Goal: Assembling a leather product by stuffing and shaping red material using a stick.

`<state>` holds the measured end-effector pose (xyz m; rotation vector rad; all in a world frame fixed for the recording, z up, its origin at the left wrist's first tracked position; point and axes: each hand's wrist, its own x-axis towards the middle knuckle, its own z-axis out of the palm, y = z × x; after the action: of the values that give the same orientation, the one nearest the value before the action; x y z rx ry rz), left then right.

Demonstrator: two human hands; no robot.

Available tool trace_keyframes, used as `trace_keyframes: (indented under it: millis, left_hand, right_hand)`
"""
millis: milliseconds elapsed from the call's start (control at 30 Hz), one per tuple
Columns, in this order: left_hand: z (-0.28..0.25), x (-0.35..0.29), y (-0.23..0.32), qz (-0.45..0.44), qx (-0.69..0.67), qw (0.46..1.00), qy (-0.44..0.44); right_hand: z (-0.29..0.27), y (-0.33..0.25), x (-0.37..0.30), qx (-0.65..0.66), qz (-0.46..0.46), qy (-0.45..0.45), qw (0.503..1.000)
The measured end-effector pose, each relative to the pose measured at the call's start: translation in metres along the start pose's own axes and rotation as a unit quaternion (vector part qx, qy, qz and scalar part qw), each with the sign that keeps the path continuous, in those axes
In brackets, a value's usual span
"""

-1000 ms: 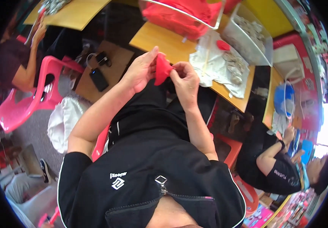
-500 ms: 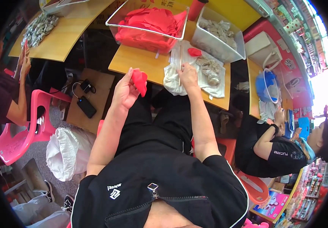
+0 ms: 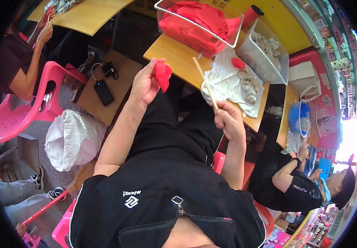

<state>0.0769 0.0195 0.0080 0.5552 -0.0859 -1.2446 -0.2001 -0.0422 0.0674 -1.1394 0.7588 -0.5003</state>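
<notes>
Thumb and fingers of my left hand (image 3: 144,86) pinch a soft red petal-shaped piece (image 3: 163,75), held up over my lap to the left of the table. My right hand (image 3: 230,120) is closed around one end of a thin wooden stick (image 3: 203,80). The stick points up and away to the left, its far end over the table's near edge. Beyond that hand, a stained white cloth (image 3: 220,78) covers part of the wooden table (image 3: 168,51). On the cloth rest another red piece (image 3: 239,63) and a crumpled greyish-beige bundle (image 3: 249,86).
A clear bin of red pieces (image 3: 199,25) stands at the back, beside a red cylinder (image 3: 252,16) and a bin of beige crumpled material (image 3: 265,49). Left lie a black power bank (image 3: 103,92) and a white sack (image 3: 73,138). Co-workers sit at both sides.
My right hand has drawn back from the cloth toward me, lifting the stick away from it. My left hand keeps the red piece. The view has turned, so the table appears further right.
</notes>
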Motion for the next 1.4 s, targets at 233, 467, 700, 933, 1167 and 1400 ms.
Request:
trace_keyframes:
  millis: [233,467,700,933,1167,1400]
  left_hand:
    - [0.018,-0.012,-0.001,0.049,0.046,0.998,-0.001]
    - [0.019,-0.015,-0.012,0.099,0.133,0.982,-0.088]
    - [0.024,-0.018,-0.023,0.077,0.160,0.978,-0.108]
    - [0.009,-0.015,-0.024,0.072,0.182,0.974,-0.118]
    - [0.029,-0.019,-0.006,0.083,0.092,0.983,-0.139]
    - [0.023,-0.020,-0.004,0.122,0.218,0.961,-0.117]
  right_hand:
    - [0.029,0.006,-0.013,-0.150,-0.001,-0.013,0.989]
    - [0.040,0.011,-0.004,-0.212,-0.005,-0.013,0.977]
    - [0.056,0.038,0.019,-0.146,-0.020,0.014,0.989]
    - [0.059,0.043,0.027,0.109,-0.075,0.026,0.991]
    - [0.055,0.043,0.025,0.002,-0.084,0.037,0.996]
    - [0.057,0.045,0.023,-0.064,-0.061,0.031,0.996]
